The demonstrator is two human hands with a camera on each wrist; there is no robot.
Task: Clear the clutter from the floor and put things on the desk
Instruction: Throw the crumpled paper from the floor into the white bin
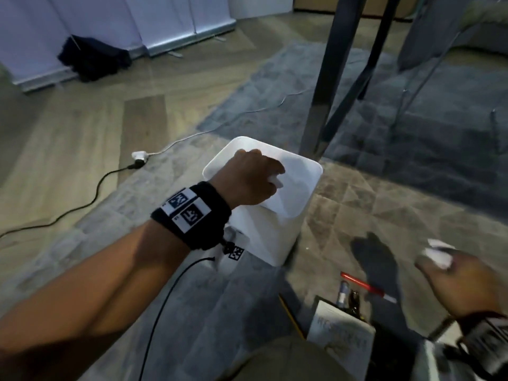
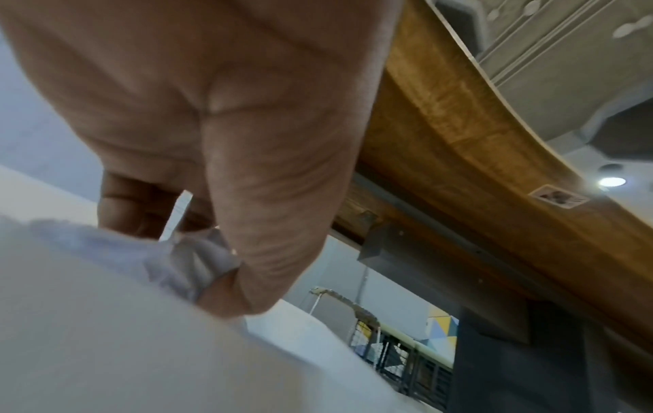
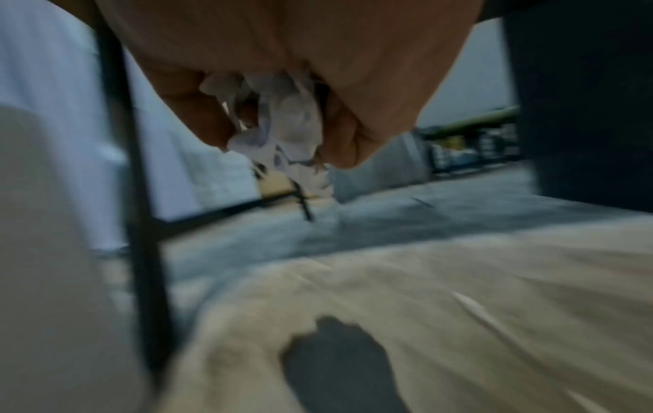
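On the bin lid: the left hand (image 1: 251, 176) presses a crumpled paper (image 1: 275, 182), its fingers curled round it, against the swing lid of the white bin (image 1: 255, 237) beside the desk leg (image 1: 327, 86).
Right hand: the right hand (image 1: 456, 281) hovers above the rug (image 1: 343, 204), fingers closed round a second paper wad (image 3: 282, 125).
Floor clutter: a red pen (image 1: 367, 290), a booklet (image 1: 339, 336) and small dark items lie near the knee, none yet on the desk.
Risk, lid: the flap may spring back and eject the paper if the push is shallow.
Risk, bin: a light bin could tip or slide under an off-centre press.
Risk, wad: loose edges hang below the right fingers, so a piece might drop.
Risk, cable: the extension lead (image 1: 90, 199) could snag a foot.
Hidden: the bin's inside and the desk top.
Unclear: the right wrist view is blurred, and the dark items cannot be identified.
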